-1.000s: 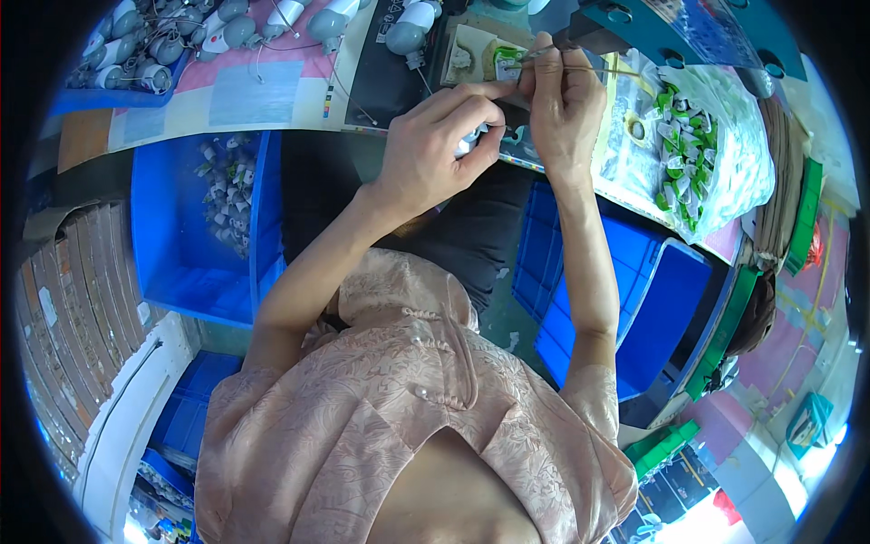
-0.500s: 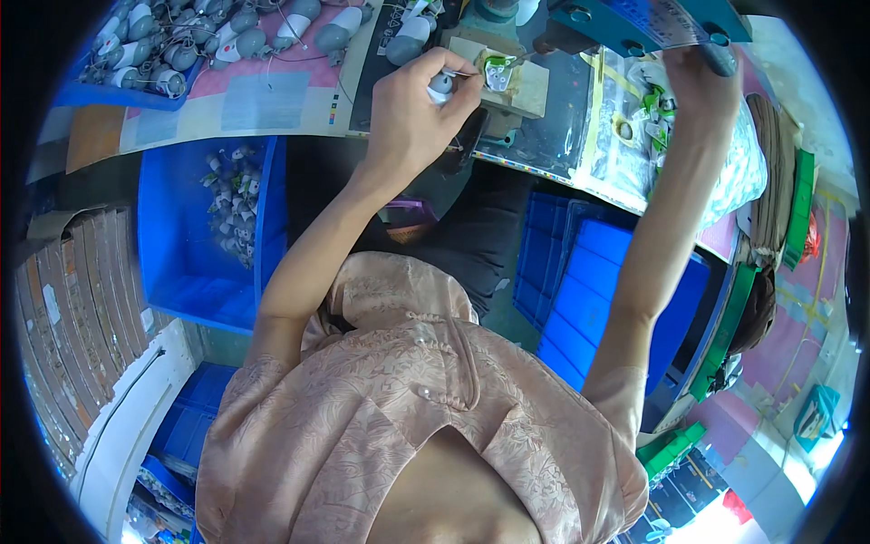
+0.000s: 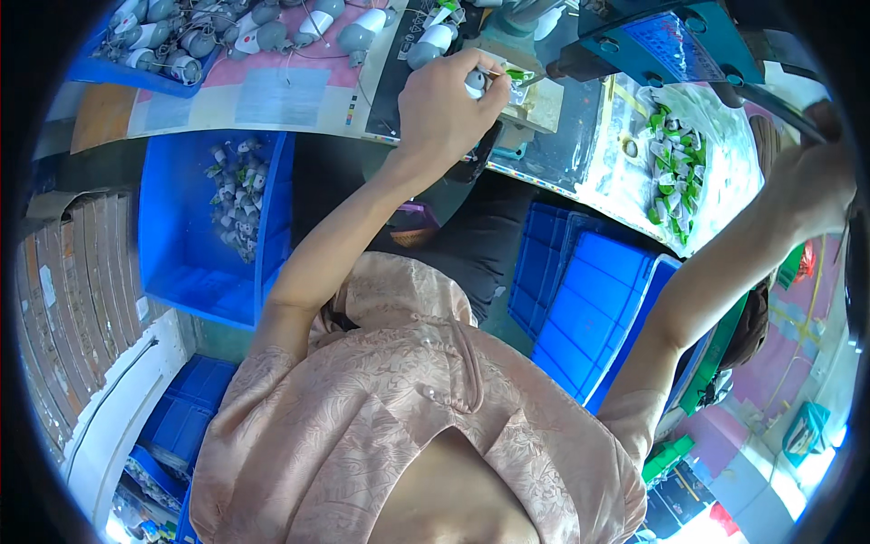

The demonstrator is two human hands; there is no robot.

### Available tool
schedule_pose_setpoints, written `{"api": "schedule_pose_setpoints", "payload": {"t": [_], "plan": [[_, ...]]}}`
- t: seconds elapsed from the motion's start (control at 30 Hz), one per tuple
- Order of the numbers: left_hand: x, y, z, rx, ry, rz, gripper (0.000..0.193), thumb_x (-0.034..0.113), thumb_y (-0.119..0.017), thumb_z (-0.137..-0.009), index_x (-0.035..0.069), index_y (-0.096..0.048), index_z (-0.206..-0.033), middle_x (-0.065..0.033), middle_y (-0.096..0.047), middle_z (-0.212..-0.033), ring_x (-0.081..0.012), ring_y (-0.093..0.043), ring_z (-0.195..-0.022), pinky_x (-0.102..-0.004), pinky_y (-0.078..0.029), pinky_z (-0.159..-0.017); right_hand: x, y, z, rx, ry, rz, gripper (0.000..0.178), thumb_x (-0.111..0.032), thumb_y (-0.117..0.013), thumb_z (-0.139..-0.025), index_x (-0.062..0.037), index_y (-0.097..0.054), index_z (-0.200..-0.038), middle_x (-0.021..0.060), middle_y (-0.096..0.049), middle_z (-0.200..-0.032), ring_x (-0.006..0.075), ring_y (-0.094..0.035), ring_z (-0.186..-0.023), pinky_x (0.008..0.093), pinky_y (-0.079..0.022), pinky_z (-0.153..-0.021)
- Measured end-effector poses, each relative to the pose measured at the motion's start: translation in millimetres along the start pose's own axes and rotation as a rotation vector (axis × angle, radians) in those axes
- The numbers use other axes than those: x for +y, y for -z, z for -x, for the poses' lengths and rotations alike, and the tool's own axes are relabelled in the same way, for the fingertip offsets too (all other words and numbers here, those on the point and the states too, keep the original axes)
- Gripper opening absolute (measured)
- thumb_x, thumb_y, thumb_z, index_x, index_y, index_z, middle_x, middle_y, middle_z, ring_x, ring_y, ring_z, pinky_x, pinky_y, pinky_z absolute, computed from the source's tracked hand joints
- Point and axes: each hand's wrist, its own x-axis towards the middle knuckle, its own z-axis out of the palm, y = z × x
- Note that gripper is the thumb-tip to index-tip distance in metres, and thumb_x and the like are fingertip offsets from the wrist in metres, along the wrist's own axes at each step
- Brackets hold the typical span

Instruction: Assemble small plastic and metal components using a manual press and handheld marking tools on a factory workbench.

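Note:
My left hand (image 3: 453,104) is closed on a small grey-and-white rounded part (image 3: 475,84), its thumb and fingertips pinching it from both sides. That part sits against a pale block fixture (image 3: 536,107) with a green-and-white piece (image 3: 519,76) on it. Over the fixture stands a teal hand press (image 3: 671,47). Far out to the right, my right hand (image 3: 809,177) is wrapped around the end of the press's dark lever (image 3: 778,111); its fingertips are partly hidden in shadow.
Several grey-and-white bulb-shaped parts with wires lie in a blue tray (image 3: 136,80) and on the table (image 3: 281,102). A clear plastic bag (image 3: 725,172) lies by several green-and-white pieces (image 3: 675,172). Below are an open blue bin (image 3: 186,281) with more parts and stacked blue crates (image 3: 589,304).
My right hand has swung outward and down to the right with the lever, uncovering the green-and-white pieces. My left hand keeps its pinch on the grey-and-white part at the fixture.

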Motion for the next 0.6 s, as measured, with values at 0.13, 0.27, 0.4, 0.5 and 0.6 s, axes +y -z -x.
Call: {"api": "schedule_pose_setpoints", "payload": {"t": [0.13, 0.27, 0.4, 0.5, 0.6], "plan": [[-2.7, -3.3, 0.2, 0.020, -0.038, -0.005, 0.020, 0.029, -0.076, -0.086, 0.012, -0.075, -0.096, -0.0134, -0.075, -0.082, -0.0330, -0.073, -0.076, -0.0422, -0.057, -0.068, 5.3, 18.7, 13.7, 0.050, 0.060, 0.055, 0.034, -0.033, -0.054, -0.107, -0.0048, -0.067, -0.118, 0.0049, -0.071, -0.105, 0.0155, -0.067, -0.086, 0.0293, -0.054, -0.077], [-4.9, -4.4, 0.0, 0.028, -0.075, -0.049, 0.021, 0.030, -0.076, -0.086, 0.011, -0.076, -0.095, -0.0144, -0.074, -0.082, -0.0334, -0.073, -0.075, -0.0417, -0.057, -0.067, 3.2, 23.6, 21.9, 0.056, 0.088, 0.074, 0.034, -0.035, -0.056, -0.105, -0.0045, -0.068, -0.113, 0.0048, -0.071, -0.100, 0.0146, -0.066, -0.083, 0.0286, -0.053, -0.075], [-7.4, -4.3, -0.5, 0.022, -0.097, -0.056, 0.022, 0.031, -0.076, -0.086, 0.011, -0.076, -0.096, -0.0142, -0.074, -0.081, -0.0333, -0.073, -0.074, -0.0418, -0.057, -0.067, 2.0, 24.6, 25.5, 0.050, 0.100, 0.076, 0.034, -0.036, -0.059, -0.104, -0.0041, -0.069, -0.108, 0.0047, -0.071, -0.096, 0.0136, -0.065, -0.079, 0.0279, -0.052, -0.072], [-5.1, -3.3, -1.2, -0.003, -0.070, -0.046, 0.024, 0.032, -0.076, -0.086, 0.011, -0.077, -0.098, -0.0144, -0.074, -0.082, -0.0333, -0.073, -0.075, -0.0423, -0.057, -0.067, 0.4, 25.7, 27.5, 0.047, 0.110, 0.081, 0.035, -0.037, -0.060, -0.103, -0.0038, -0.070, -0.105, 0.0046, -0.072, -0.092, 0.0129, -0.064, -0.076, 0.0274, -0.051, -0.071], [-1.9, -2.4, -1.3, -0.008, -0.079, -0.139, 0.026, 0.030, -0.077, -0.087, 0.007, -0.076, -0.099, -0.0135, -0.077, -0.084, -0.0282, -0.075, -0.076, -0.0352, -0.057, -0.070, 0.1, 25.9, 29.9, 0.042, 0.121, 0.087, 0.036, -0.038, -0.062, -0.102, -0.0036, -0.071, -0.101, 0.0046, -0.072, -0.089, 0.0122, -0.064, -0.073, 0.0269, -0.050, -0.069]]}}
